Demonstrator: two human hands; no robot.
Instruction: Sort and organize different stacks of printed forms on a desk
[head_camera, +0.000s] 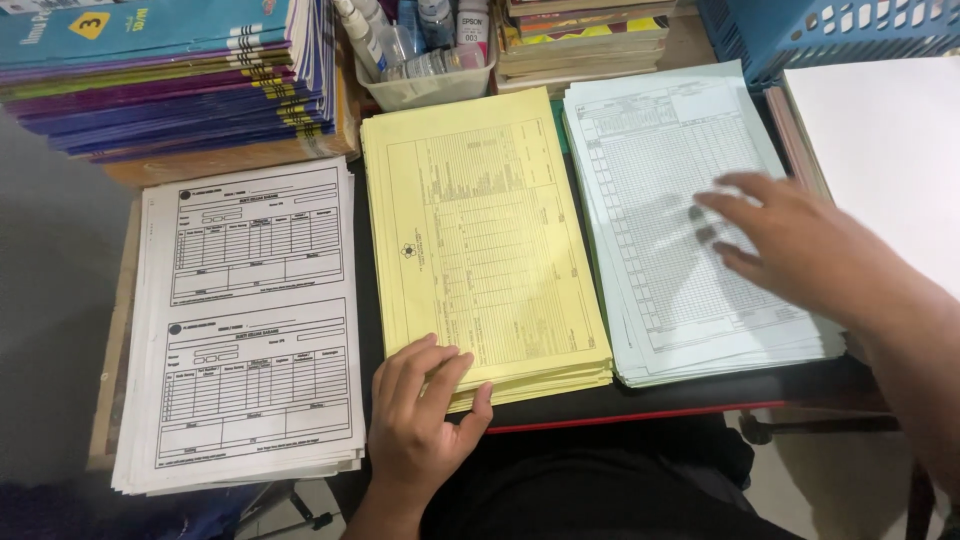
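Note:
Three stacks of printed forms lie side by side on a dark desk. My left hand (425, 405) rests with fingers apart on the near left corner of the yellow stack (480, 240) in the middle. My right hand (790, 240) hovers open over the right side of the pale blue stack (660, 210), fingers spread, slightly blurred. Whether it touches the paper I cannot tell. The white stack of table forms (250, 320) lies at the left, apart from both hands.
A tall pile of coloured booklets (170, 80) stands at the back left. A clear tub of ink bottles (425, 55) and a book pile (585, 40) sit behind the forms. A blue basket (830, 30) and blank white sheets (890, 150) are at the right. The desk's red front edge (620, 415) runs below.

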